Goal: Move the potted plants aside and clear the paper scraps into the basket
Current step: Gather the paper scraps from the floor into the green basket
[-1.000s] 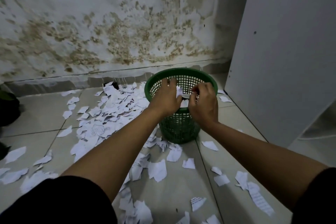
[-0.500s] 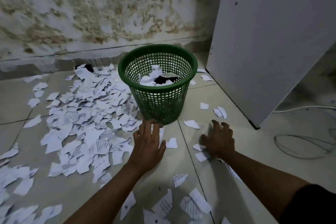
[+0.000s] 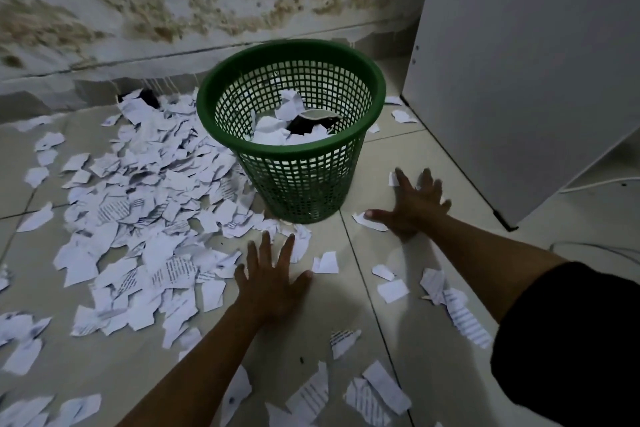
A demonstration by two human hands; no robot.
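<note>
- The basket point(image 3: 294, 170) is green plastic mesh with a smooth solid rim.
- The scraps point(image 3: 152, 204) are thin white paper, torn at the edges, some printed with lines of text.
- The floor point(image 3: 408, 350) is pale tile with a faint sheen.
- The wall point(image 3: 173, 3) is matt, stained and blotchy.
- The cabinet point(image 3: 519, 62) panel is smooth matt white.

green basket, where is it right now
In the head view the green basket stands upright on the floor, centre, between the scrap pile and white cabinet.
</note>
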